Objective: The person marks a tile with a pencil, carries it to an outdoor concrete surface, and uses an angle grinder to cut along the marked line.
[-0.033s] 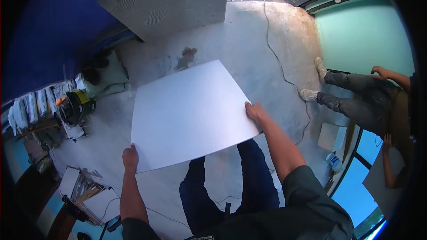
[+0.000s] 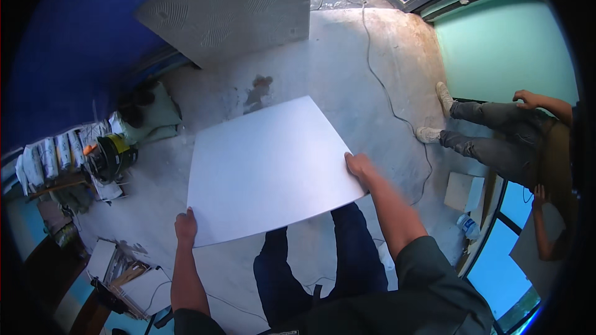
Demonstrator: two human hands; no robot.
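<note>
A large, smooth white tile (image 2: 273,167) is held in front of me above the floor, tilted a little with its right side farther up in the picture. At its near left corner my left hand (image 2: 185,227) is closed on the edge, with the thumb along the side. My right hand (image 2: 359,167) grips the right edge near the closest corner, thumb on the upper face. The undersides and the fingers beneath the tile are hidden. Beyond it, a grey wall section (image 2: 242,12) carries combed, ridged mortar in patches.
Another person (image 2: 496,127) sits or leans at the right, legs stretched toward the floor cable (image 2: 385,90). On the left are stacked bags (image 2: 49,158) and a black-and-yellow bucket-like container (image 2: 110,158). A box (image 2: 464,191) and plastic bottle (image 2: 467,226) lie at the right.
The tile and both my hands sit slightly lower in the picture, as the view has shifted a little. Both hands keep their grip.
</note>
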